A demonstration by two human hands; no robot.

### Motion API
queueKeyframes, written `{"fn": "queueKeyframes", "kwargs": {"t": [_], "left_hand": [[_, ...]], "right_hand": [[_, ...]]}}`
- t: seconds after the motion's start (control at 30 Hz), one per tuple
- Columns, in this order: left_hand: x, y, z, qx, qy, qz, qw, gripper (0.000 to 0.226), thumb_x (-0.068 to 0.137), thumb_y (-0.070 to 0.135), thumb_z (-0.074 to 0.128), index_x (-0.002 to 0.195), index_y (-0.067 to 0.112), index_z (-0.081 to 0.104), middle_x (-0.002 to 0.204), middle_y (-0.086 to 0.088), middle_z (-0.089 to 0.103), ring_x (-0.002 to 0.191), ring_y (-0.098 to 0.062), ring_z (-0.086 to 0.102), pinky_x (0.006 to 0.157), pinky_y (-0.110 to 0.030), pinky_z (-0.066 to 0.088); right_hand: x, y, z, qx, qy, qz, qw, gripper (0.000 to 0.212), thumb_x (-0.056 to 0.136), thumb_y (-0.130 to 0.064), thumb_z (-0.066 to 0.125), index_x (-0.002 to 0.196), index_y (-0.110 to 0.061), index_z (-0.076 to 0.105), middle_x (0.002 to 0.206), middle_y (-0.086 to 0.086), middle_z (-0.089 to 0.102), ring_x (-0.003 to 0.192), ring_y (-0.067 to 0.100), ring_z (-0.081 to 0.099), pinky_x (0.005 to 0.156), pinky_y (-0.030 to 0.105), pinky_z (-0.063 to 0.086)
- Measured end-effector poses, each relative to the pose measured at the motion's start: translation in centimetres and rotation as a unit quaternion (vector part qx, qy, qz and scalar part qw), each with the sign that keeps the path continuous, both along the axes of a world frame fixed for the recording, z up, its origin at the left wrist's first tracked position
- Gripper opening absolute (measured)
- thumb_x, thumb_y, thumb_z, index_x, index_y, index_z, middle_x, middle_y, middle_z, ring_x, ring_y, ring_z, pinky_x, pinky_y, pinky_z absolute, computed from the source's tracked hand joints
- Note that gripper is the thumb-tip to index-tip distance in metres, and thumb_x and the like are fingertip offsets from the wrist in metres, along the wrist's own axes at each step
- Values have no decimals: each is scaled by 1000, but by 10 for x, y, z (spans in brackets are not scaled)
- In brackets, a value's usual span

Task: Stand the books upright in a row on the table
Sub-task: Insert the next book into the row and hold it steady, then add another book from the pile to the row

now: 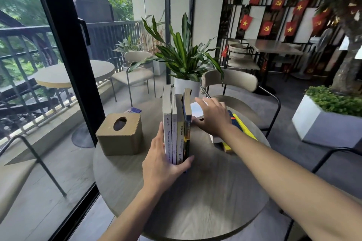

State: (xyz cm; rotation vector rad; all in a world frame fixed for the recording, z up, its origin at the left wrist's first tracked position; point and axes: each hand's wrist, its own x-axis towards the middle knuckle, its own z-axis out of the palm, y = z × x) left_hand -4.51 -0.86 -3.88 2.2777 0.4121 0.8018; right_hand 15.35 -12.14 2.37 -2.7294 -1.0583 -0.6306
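A: Report surroundings, left to right.

B: A wooden tissue box (119, 133) stands on the round table (195, 201), just left of the left hand (162, 164) and apart from it. A small blue and white card (133, 110) lies beyond the box; its print is too small to read.

A: State of the left grasp?

B: The left hand clasps the near lower end of the upright books (177, 123): fingers flat on the outer left cover, thumb across the bottom of the spines. Four books stand in the row, touching, spines toward the camera. The rightmost, dark-spined book leans slightly away from its neighbours at the top.

A: Right of that grasp?

B: The right hand (212, 117) lies spread, palm down, on a flat stack of books (242, 125) just right of the row. Fingers are extended, thumb near the row's base. Whether it grips the top light-coloured book (195, 108) cannot be determined.

A: Obstructions?

B: The right hand and forearm cover most of the stack; only a blue and yellow cover and a yellow edge show. A potted plant (184, 55) and a chair (231, 82) stand behind the table.
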Motion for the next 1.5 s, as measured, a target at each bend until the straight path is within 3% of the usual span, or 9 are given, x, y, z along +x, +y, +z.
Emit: {"fn": "queueKeyframes", "kwargs": {"t": [0.13, 0.33, 0.5, 0.7, 0.9, 1.37, 1.5], "left_hand": [[2, 2, -5, 2, 0, 8, 1000, 120, 56, 81, 64, 155, 28, 20, 143, 7, 49, 120, -16, 56, 86, -42, 56], [6, 5, -13, -3, -2, 17, 1000, 121, 55, 84, 63, 153, 24, 24, 140, 4, 52, 116, -21, 60, 85, -42, 57], [9, 6, -16, -4, -10, 20, 1000, 121, 52, 84, 65, 150, 23, 30, 137, 5, 53, 113, -19, 61, 85, -39, 56], [10, 8, -18, -1, -12, 20, 1000, 119, 52, 84, 66, 147, 19, 37, 132, 5, 53, 111, -16, 60, 88, -41, 56], [8, 6, -15, -13, -18, 25, 999, 111, 51, 78, 70, 142, 23, 38, 126, 4, 58, 107, -16, 60, 84, -38, 54], [8, 6, -15, -17, -30, 25, 999, 112, 55, 74, 75, 145, 21, 35, 128, 5, 58, 112, -15, 59, 84, -43, 57], [8, 5, -14, -14, -30, 24, 999, 112, 56, 74, 74, 145, 21, 34, 128, 4, 58, 110, -15, 59, 83, -43, 57]], "right_hand": [[23, -12, 1, -70, -36, -47, 996, 72, 81, -65, 43, 140, -23, 42, 136, 11, 53, 123, 31, 46, 93, 44, 37], [58, -19, -7, -118, 30, -137, 983, 77, 85, -72, 33, 148, -27, 32, 133, 15, 55, 123, 33, 45, 97, 48, 32], [81, -14, -13, -106, 102, -162, 976, 75, 85, -74, 34, 143, -26, 37, 134, 13, 57, 125, 33, 45, 101, 51, 27], [97, 0, -25, -27, 212, -147, 966, 72, 85, -70, 37, 143, -28, 39, 145, 7, 50, 131, 33, 43, 105, 52, 22], [98, 7, -27, 59, 251, -147, 955, 63, 85, -61, 48, 139, -28, 44, 140, 4, 55, 130, 29, 45, 103, 45, 24], [88, 7, -25, 154, 243, -152, 946, 64, 82, -58, 60, 137, -28, 50, 137, 7, 57, 128, 31, 47, 102, 43, 26], [79, 12, -16, 272, 260, -107, 920, 58, 85, -37, 67, 138, -18, 51, 139, 8, 56, 127, 31, 48, 102, 39, 37]]}}
